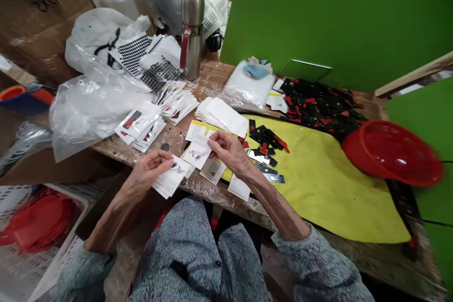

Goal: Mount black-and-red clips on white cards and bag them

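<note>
My left hand is closed on a small stack of white cards at the near edge of the wooden table. My right hand pinches a single white card with a small printed part on it, just right of the stack. More white cards lie flat under and beside my hands. A neat pile of blank white cards sits just beyond my right hand. Black and red pieces and shiny metal strips lie on the yellow cloth.
A steel flask stands at the back. Packed cards and clear plastic bags lie at left. A heap of black and red parts and a red bowl are at right. A white basket sits low left.
</note>
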The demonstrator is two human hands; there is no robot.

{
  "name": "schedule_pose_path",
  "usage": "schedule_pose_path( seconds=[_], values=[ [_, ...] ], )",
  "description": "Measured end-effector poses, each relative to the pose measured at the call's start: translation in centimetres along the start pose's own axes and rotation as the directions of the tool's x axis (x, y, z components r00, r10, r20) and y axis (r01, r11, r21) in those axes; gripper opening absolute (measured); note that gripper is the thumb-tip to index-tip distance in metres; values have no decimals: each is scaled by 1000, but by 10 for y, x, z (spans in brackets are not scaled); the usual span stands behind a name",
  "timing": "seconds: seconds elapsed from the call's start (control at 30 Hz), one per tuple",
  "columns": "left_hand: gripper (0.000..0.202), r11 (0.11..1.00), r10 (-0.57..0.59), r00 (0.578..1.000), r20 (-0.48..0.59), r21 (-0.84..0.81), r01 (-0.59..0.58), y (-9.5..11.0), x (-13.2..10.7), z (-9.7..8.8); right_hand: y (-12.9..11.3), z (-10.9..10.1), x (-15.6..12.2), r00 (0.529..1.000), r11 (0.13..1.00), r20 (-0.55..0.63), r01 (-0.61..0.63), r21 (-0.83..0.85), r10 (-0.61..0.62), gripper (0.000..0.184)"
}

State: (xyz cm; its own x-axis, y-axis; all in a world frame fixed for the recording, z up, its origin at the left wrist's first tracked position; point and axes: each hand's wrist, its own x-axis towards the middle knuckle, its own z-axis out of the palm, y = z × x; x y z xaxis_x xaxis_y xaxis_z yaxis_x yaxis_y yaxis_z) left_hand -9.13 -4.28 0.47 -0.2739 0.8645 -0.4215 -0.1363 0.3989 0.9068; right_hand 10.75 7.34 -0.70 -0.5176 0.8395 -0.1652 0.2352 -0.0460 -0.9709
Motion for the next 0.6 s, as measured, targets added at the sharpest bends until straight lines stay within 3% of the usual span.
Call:
schedule_pose_path(
  seconds=[0.1, 0.17, 0.27, 0.37, 0.47, 0.53, 0.6],
  values=[
    [32, 999, 51, 980, -191, 23, -48, 0, -10, -35, 1, 32, 17, 999, 998, 4, -54, 31, 54, 7],
    [34, 998, 67, 965, -255, 22, -63, 1, -16, -49, 3, 57, 26, 999, 995, -25, -46, -83, 45, 8],
    [36, 997, 76, 961, -267, 9, -76, 0, -18, -52, 1, 83, 30, 992, 895, -106, 17, -446, -72, 11],
    [33, 994, 102, 967, -235, -21, -110, -4, -14, -40, -9, 84, 24, 965, 764, -149, 70, -641, -214, 12],
    [36, 985, 130, 972, -194, -88, -149, -8, -6, -18, -16, 71, 8, 985, 887, -62, 119, -446, -163, 13],
    [42, 977, 151, 976, -158, -129, -172, -9, -1, -1, -14, 62, -4, 996, 973, 46, 87, -214, -78, 17],
    [43, 970, 159, 981, -106, -167, -176, -8, 1, 14, -7, 56, -15, 998, 997, 58, 34, -65, -31, 18]
  ],
)
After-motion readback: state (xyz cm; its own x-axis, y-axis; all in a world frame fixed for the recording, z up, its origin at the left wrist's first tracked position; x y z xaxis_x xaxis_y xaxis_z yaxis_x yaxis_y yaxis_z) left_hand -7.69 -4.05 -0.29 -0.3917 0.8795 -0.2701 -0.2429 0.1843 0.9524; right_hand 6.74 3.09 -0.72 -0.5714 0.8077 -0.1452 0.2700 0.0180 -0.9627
